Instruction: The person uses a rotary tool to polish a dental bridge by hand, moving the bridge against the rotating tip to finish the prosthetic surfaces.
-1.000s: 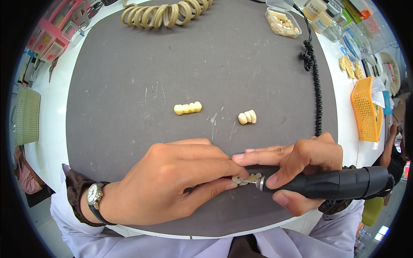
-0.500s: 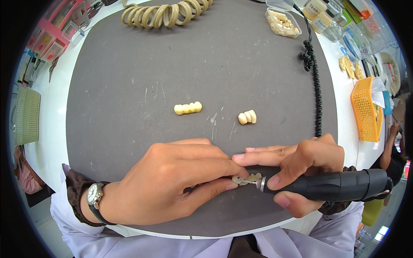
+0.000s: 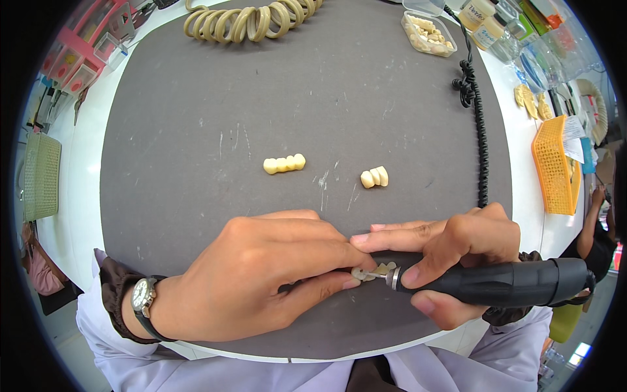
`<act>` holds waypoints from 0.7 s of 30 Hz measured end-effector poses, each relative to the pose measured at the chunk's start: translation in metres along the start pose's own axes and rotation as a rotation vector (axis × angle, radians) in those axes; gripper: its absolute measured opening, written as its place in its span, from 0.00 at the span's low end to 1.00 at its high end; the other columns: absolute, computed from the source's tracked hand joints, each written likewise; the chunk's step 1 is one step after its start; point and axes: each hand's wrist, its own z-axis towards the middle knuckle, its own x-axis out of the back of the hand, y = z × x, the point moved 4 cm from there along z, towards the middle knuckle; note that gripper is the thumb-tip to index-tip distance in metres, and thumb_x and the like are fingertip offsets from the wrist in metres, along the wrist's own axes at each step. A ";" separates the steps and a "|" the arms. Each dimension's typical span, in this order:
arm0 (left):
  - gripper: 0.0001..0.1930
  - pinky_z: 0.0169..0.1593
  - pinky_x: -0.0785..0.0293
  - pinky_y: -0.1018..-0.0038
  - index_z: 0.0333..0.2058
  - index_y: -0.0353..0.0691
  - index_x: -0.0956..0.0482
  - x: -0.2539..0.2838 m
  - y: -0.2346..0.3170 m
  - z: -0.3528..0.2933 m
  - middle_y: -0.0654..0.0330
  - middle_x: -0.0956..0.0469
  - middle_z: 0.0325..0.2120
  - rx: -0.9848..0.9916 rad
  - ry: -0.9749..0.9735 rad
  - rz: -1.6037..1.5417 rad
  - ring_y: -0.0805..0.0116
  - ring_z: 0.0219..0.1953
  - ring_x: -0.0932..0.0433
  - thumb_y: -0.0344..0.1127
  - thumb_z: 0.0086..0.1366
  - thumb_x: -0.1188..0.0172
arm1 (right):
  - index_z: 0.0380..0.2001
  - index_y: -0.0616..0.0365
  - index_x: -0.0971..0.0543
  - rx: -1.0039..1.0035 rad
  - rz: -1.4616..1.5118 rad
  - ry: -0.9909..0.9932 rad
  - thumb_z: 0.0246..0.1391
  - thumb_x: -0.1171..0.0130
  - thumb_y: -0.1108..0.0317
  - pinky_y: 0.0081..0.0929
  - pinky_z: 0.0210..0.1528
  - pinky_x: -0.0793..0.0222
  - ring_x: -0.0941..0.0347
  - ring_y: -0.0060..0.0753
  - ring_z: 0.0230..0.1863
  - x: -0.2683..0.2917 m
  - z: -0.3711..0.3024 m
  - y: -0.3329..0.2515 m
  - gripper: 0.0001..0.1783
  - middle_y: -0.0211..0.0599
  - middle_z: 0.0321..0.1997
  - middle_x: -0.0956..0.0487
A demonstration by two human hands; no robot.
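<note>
Two hands meet at the lower middle of the frame, over a dark grey, matte mat (image 3: 196, 163) scuffed with pale streaks. The left hand (image 3: 261, 281), a wristwatch (image 3: 140, 297) on its wrist, has its fingers pinched closed on a small cream tooth bridge (image 3: 366, 272), a glossy, lumpy piece only partly visible between thumb and forefinger. The right hand (image 3: 457, 255) is wrapped tight around a black, smooth, cylindrical rotary handpiece (image 3: 503, 284) whose metal tip meets that piece, so the step in hand looks like trimming or smoothing its surface. Any next move would call for a steady pinch, light pressure of the bur and a slight turn of the piece to present another face. Near the middle of the frame lie two more cream bridges, a four-unit bridge (image 3: 284, 163) and a shorter bridge (image 3: 375, 177), well apart from each other. A coiled black cord (image 3: 481, 130) runs down the right side, and a row of beige arch-shaped forms (image 3: 251, 19) sits at the upper edge of the white counter (image 3: 85, 170).
</note>
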 end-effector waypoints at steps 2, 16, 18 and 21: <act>0.12 0.30 0.30 0.75 0.37 0.37 0.14 0.000 0.000 0.000 0.59 0.17 0.27 -0.002 0.002 -0.002 0.67 0.25 0.24 0.22 0.51 0.29 | 0.25 0.64 0.26 0.006 0.009 -0.002 0.43 0.32 0.75 0.52 0.51 0.24 0.21 0.62 0.47 0.000 0.000 0.001 0.11 0.73 0.39 0.21; 0.12 0.30 0.30 0.75 0.37 0.38 0.14 0.000 0.000 0.000 0.59 0.16 0.27 -0.004 0.004 -0.007 0.67 0.25 0.24 0.23 0.51 0.29 | 0.24 0.63 0.26 0.003 -0.020 0.014 0.43 0.32 0.73 0.52 0.52 0.24 0.20 0.61 0.47 -0.001 0.000 -0.001 0.11 0.72 0.39 0.20; 0.12 0.30 0.30 0.75 0.37 0.38 0.14 0.000 0.000 0.000 0.59 0.17 0.27 0.000 -0.002 -0.008 0.67 0.25 0.24 0.23 0.51 0.29 | 0.24 0.63 0.26 0.008 -0.023 0.019 0.43 0.32 0.73 0.52 0.52 0.25 0.20 0.61 0.47 -0.001 -0.001 -0.001 0.11 0.72 0.39 0.20; 0.13 0.29 0.30 0.75 0.37 0.38 0.14 0.001 0.001 0.001 0.59 0.17 0.27 0.016 -0.008 0.000 0.66 0.25 0.24 0.22 0.51 0.29 | 0.24 0.63 0.26 0.013 -0.002 0.032 0.42 0.32 0.73 0.53 0.52 0.25 0.20 0.61 0.47 -0.002 -0.001 0.001 0.11 0.72 0.39 0.20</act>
